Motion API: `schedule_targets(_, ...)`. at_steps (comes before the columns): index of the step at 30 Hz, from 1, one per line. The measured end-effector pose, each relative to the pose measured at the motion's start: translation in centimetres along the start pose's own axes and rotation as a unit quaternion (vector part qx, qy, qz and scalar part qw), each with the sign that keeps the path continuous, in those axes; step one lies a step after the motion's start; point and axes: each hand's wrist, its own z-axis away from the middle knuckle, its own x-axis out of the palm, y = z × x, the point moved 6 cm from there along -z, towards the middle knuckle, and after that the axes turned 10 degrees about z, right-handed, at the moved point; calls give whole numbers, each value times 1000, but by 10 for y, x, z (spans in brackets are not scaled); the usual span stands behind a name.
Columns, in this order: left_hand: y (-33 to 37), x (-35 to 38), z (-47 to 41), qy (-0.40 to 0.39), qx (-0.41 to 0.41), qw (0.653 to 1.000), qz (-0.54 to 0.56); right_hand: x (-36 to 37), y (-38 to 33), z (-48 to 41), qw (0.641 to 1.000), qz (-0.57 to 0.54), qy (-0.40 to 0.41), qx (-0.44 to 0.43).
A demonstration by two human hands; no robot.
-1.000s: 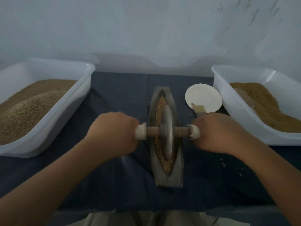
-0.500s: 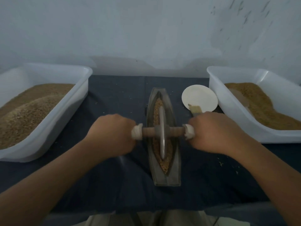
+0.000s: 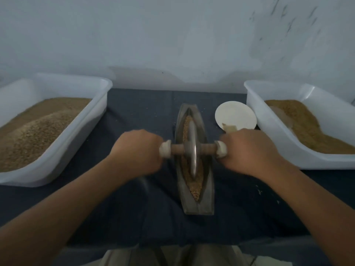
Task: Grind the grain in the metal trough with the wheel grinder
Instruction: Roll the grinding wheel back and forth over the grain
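A boat-shaped metal trough (image 3: 205,196) lies lengthwise on the dark cloth in the middle, with brown grain (image 3: 195,186) along its groove. The wheel grinder (image 3: 192,148), a metal disc on a wooden axle with pale end knobs, stands upright in the groove around the trough's middle. My left hand (image 3: 137,150) grips the axle's left handle. My right hand (image 3: 249,150) grips the right handle. Both handles are hidden inside my fists.
A white tub (image 3: 63,150) heaped with grain stands at the left, and a second white tub (image 3: 272,135) with finer brown grain at the right. A small white dish (image 3: 235,114) sits between the trough and the right tub. The wall is close behind.
The wheel has rolled a little way along the groove while both hands kept hold of the handles. The view has shifted slightly.
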Motion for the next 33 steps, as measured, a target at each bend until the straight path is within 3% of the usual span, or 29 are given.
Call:
schedule_targets(3,-5,3,16,51,20,998,-4,-1,0,9,1000,-9,11,-21)
schedule_targets(6,-8,7,-33,24,-16,1000,-10,18,10,-35,998,-3,-57,41)
schedule_targets(9,-14,2,-89,-8,-53,999,-10,25,20,-77,995,-10,-47,88)
schedule_targets(12,-15,4,-82,-51,-49,997,11,22,18,-76,994,-5,-65,83)
schedule_targets(14,-11,4,-48,-42,-20,999,9,26,15,-47,990,-23,-126,59)
schedule_targets(18,14,-17,1,94,128,985,-73,22,5,19,970,-129,-206,11)
schedule_targets(20,11,-11,-18,83,114,987,-80,28,9,6,973,-132,-185,38)
schedule_targets(22,1,1,-57,26,40,997,-57,35,16,-27,985,-75,-127,86)
schedule_targets(26,-13,1,-105,20,-31,999,-17,38,25,-84,991,-16,-62,116)
schedule_targets(30,-12,4,-66,-20,-26,999,6,29,18,-59,991,-34,-99,80)
schedule_targets(33,0,-1,-9,31,60,997,-34,18,11,-4,983,-81,-164,27)
